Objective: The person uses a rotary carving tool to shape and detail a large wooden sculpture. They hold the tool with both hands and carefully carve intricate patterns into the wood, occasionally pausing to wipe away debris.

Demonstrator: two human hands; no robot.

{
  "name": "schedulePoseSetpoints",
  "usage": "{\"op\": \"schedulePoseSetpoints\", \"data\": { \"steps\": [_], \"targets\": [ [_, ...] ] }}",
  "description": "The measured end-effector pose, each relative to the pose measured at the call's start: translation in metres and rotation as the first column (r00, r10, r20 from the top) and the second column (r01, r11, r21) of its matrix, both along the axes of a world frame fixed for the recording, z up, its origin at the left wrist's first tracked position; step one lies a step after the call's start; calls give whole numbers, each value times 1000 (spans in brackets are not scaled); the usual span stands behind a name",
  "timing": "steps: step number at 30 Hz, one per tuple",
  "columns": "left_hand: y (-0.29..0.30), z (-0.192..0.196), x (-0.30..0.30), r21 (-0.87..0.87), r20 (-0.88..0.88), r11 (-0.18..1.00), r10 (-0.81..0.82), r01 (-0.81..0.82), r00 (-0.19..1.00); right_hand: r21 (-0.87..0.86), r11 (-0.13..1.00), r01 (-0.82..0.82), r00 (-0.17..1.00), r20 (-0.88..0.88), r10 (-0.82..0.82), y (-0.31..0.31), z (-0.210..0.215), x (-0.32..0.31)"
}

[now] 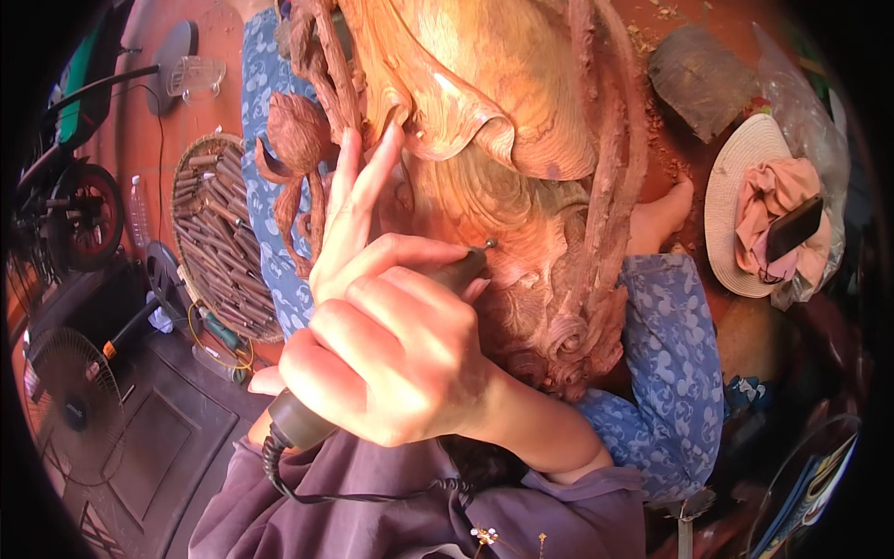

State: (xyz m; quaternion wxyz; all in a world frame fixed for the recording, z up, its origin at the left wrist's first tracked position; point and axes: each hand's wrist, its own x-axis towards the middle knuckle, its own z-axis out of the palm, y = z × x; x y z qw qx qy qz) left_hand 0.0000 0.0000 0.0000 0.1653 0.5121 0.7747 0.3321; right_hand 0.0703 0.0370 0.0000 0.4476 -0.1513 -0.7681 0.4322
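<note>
Large reddish wood carving (503, 140) fills centre, resting across person's blue-patterned lap; little free room around it. Right hand (391, 354) wrapped around dark corded rotary tool (307, 419), bit tip touching carving just beyond fingertips. Left hand (358, 200) fingers extended, pressed flat on carving. Basket of chisels (223, 233) left; straw hat (736, 186) right.

Carved wood (521, 186) crowds the fingers (358, 186) above and to their right. Left of them, the basket of chisels (219, 233) blocks passage; below lies open floor (158, 438).
</note>
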Motion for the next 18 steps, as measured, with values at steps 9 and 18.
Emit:
{"op": "schedulePoseSetpoints", "data": {
  "steps": [9, 18],
  "targets": [
    [9, -10, 2, -20, -90, 1000, -17, 15, 996, -80, 997, 8, 1000, -20, -9, 7, -9, 1],
    [9, -11, -2, -4, -43, 1000, -23, 23, 999, -76, 997, 27, 1000, -13, -28, 8, -9, -1]
  ]
}}
